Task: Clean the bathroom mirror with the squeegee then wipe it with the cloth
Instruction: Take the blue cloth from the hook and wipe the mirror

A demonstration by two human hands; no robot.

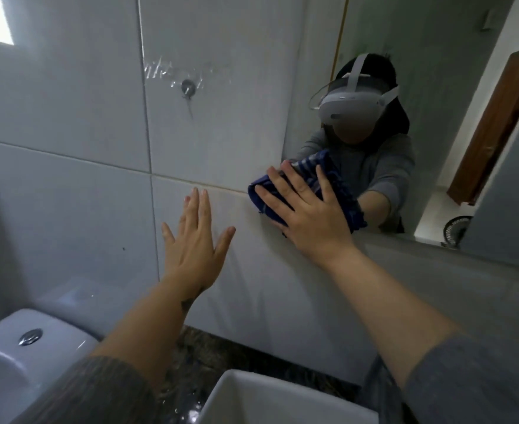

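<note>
A blue striped cloth (337, 182) is pressed flat against the lower left corner of the bathroom mirror (435, 71). My right hand (310, 212) lies on the cloth with fingers spread, holding it to the glass and the tile edge. My left hand (195, 237) rests open and flat on the white wall tile to the left of the mirror, holding nothing. No squeegee is in view. The mirror reflects the cloth and a person wearing a headset.
A white sink basin (282, 399) sits below at the bottom centre on a dark stone counter (203, 356). A toilet cistern (31, 341) with a chrome button is at the lower left. A metal wall fitting (188, 86) sticks out above the left hand.
</note>
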